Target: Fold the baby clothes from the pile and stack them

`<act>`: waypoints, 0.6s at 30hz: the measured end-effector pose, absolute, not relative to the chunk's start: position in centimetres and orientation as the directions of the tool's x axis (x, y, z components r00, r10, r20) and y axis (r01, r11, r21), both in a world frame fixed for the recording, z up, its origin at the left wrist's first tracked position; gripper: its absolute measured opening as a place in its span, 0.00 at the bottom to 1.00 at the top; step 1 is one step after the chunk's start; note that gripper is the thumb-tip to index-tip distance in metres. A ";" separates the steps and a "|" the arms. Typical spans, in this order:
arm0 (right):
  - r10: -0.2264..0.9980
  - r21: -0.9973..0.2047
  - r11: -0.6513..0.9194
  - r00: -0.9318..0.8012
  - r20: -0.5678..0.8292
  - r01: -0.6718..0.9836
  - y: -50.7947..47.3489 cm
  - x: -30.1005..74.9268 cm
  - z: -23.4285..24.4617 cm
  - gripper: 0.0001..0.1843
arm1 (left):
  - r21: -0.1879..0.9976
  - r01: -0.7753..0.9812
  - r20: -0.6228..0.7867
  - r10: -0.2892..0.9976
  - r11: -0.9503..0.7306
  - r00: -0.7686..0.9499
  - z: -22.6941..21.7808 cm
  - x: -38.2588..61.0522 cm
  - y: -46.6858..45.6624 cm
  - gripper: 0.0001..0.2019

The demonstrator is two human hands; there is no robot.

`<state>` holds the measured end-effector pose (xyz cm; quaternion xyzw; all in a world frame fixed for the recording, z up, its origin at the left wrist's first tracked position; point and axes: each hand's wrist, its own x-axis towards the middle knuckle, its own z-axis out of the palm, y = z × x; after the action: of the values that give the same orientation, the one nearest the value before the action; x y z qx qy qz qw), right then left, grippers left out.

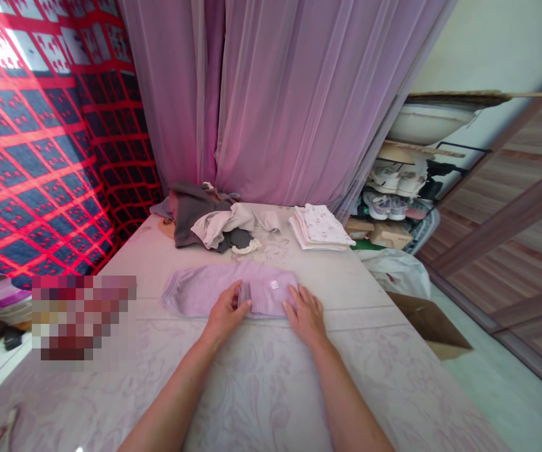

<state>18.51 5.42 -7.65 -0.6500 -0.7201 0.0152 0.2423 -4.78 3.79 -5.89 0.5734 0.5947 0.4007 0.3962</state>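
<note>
One lilac top (pixel 205 290) on floral sheet (pixel 261 389): L hand (pixel 226 314) pinching fold (pixel 245 294), R hand (pixel 305 316) open at near edge.

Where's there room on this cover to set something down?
Bare floral cover shows between your forearms and right of the folded lilac ribbed garment, below the white printed stack. The far end is crowded around the heap of grey and beige clothes.

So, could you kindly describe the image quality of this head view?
Head view: glare bleaches the upper left of the red-and-navy fabric, wide-angle distortion bends the edges, a pixelated patch blurs the lower left, and the left hand and right hand look sharp.
</note>
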 end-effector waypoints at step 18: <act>0.869 -0.770 0.216 0.242 0.432 0.600 6.5 19.9 -10.2 0.27 | 0.803 0.595 0.016 0.995 0.047 -0.101 -0.8 -5.3 5.8 0.30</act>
<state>19.91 6.51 -10.24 -0.6115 -0.6007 0.1353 0.4970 -5.32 5.75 -0.83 0.6017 0.6604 0.3381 0.2959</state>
